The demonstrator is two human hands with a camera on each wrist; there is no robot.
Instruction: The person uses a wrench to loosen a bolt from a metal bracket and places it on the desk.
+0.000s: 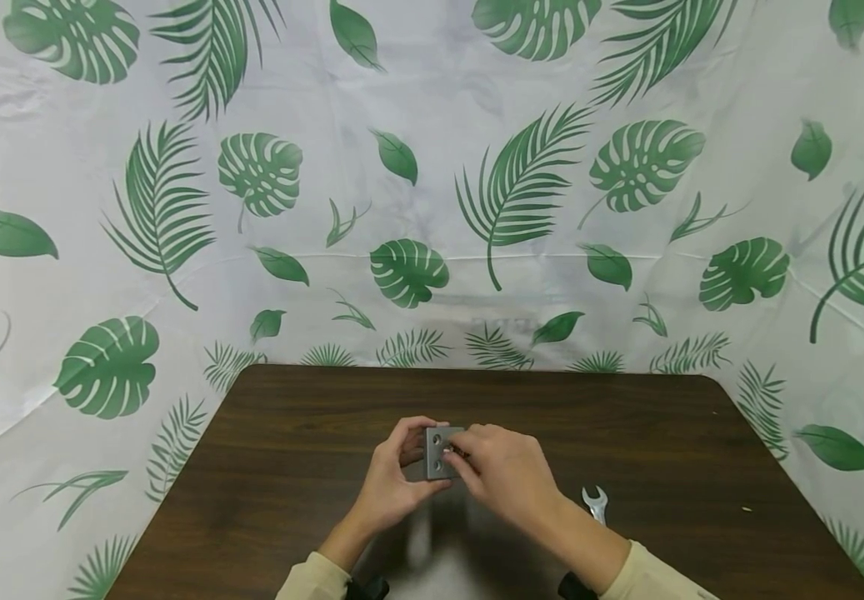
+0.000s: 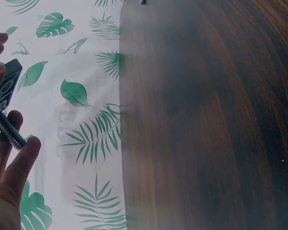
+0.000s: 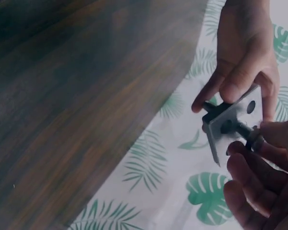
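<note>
Over the table, my left hand (image 1: 387,482) grips a grey metal plate (image 1: 430,452) by its edges, thumb below and fingers above. Round holes show in the plate's face. A bolt (image 3: 243,128) passes through one of them, and my right hand (image 1: 516,473) pinches its near end between thumb and fingers. On the plate's other side, in the left wrist view, the threaded shank (image 2: 8,125) sticks out close to the left fingertips.
An open-ended wrench (image 1: 595,504) lies on the dark wooden table (image 1: 312,408), right of my right forearm, which hides part of it. A small pale scrap (image 1: 746,509) lies farther right. A leaf-printed cloth (image 1: 432,208) hangs behind the table.
</note>
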